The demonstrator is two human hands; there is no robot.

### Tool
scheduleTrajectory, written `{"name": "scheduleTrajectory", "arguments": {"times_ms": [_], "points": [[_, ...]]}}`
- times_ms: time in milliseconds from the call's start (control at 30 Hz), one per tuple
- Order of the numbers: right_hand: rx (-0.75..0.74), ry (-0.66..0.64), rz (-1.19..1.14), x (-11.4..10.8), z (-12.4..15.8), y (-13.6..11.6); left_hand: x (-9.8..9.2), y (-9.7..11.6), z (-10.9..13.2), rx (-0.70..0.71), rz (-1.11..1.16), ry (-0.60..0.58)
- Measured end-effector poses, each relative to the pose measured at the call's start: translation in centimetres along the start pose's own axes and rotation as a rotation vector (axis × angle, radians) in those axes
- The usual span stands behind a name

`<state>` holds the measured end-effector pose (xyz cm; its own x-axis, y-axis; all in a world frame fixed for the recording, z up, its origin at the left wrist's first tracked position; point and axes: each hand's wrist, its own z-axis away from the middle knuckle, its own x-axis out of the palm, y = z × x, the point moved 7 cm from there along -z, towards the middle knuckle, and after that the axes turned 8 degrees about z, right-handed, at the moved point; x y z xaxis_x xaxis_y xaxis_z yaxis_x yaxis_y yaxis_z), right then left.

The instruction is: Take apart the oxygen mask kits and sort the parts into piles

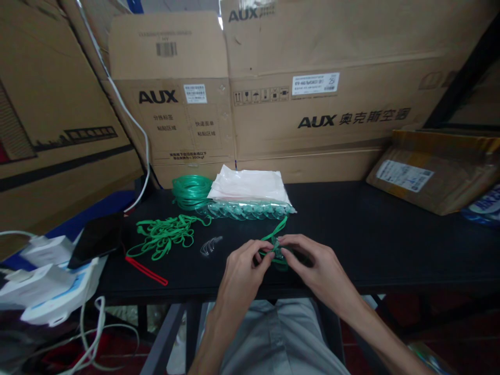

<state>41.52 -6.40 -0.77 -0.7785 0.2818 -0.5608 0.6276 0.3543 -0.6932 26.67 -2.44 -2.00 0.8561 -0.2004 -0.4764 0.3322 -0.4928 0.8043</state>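
Note:
My left hand [247,264] pinches a flat green strap [279,227] near the front edge of the black table. Close against it, my right hand [314,258] has thumb and fingers closed on a small clear plastic piece [277,244], around which the strap runs; how it threads is too small to tell. Part of the strap hangs in a loop under the fingers. Left of my hands lies a small set of clear curved plastic pieces [211,246]. Farther left is a loose tangle of green strap [167,234].
Behind my hands, a white plastic packet [250,185] lies over a row of clear-green plastic parts [246,210], beside coiled green tubing [191,191]. A phone [97,237], a red cord [147,271] and a power strip [62,294] are left. Cardboard [312,140] walls the back; a taped box [433,172] stands right.

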Motion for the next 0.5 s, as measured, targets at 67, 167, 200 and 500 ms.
{"name": "scheduleTrajectory", "arguments": {"times_ms": [67, 167, 200, 500], "points": [[-0.012, -0.004, 0.037, -0.1, -0.3, -0.4, 0.0, 0.0, 0.0, 0.011, 0.005, 0.003], [0.002, -0.012, 0.043, -0.2, -0.6, -0.3, 0.1, -0.2, -0.1, 0.014, 0.005, 0.004], [0.012, -0.017, 0.029, -0.2, -0.7, -0.1, 0.1, -0.2, -0.1, 0.011, 0.007, 0.004], [0.073, -0.149, -0.106, 0.4, -1.7, 0.6, -0.3, -0.5, 0.0, -0.084, 0.204, 0.003]]}}
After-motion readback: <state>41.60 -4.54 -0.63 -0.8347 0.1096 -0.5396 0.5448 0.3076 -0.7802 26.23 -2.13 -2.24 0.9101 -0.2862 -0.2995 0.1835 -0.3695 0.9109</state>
